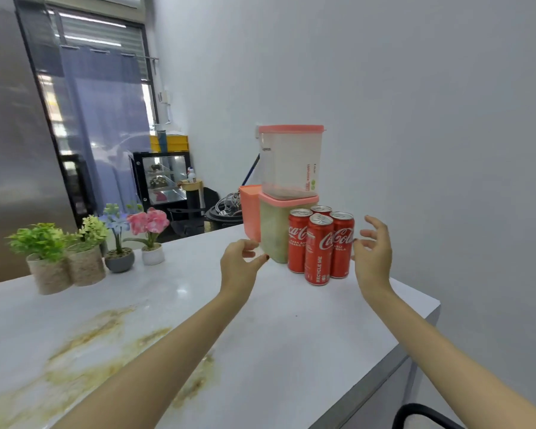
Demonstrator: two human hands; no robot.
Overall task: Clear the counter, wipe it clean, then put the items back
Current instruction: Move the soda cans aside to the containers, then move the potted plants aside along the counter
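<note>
Several red cola cans (319, 246) stand in a tight cluster at the far right of the white counter (276, 329). Behind them a clear container with a pink lid (291, 159) is stacked on a second pink-lidded container (273, 230) holding greenish contents. My left hand (240, 263) hovers just left of the lower container with fingers loosely curled, holding nothing. To the right of the cans my right hand (372, 250) is spread open, almost touching the rightmost can. Yellow-brown stains (106, 342) smear the near left of the counter.
Four small potted artificial plants (87, 249) line the counter's far left. An orange-pink box (249, 212) stands behind the containers. The wall runs close on the right, past the counter's right edge (415, 345). A glass display case (164, 181) is in the background.
</note>
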